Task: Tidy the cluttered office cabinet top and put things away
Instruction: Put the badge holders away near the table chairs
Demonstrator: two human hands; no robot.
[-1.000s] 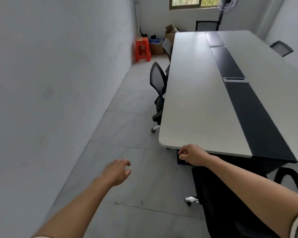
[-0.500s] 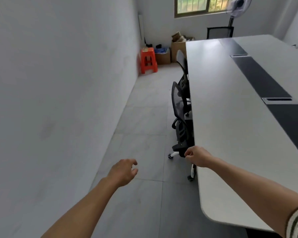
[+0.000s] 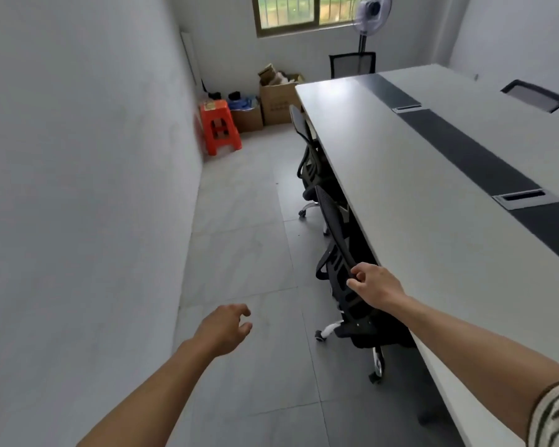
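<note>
No cabinet and no clutter from the task is in view. My left hand (image 3: 223, 327) hangs over the grey floor tiles with its fingers apart and loosely curled, holding nothing. My right hand (image 3: 375, 285) is loosely closed with nothing visible in it. It sits at the top edge of a black mesh office chair (image 3: 333, 221) tucked under the long white table (image 3: 417, 188). Whether the fingers touch the chair back I cannot tell.
A narrow floor aisle runs between the grey wall (image 3: 78, 188) on the left and the table. A second chair (image 3: 307, 162) stands further along. An orange stool (image 3: 218, 127), cardboard boxes (image 3: 278, 101), a standing fan (image 3: 371, 11) and another chair (image 3: 352, 64) are at the far end.
The view has swung left and advanced from the table's end into the aisle. The nearest chair is now level with my right hand. Both hands keep their postures.
</note>
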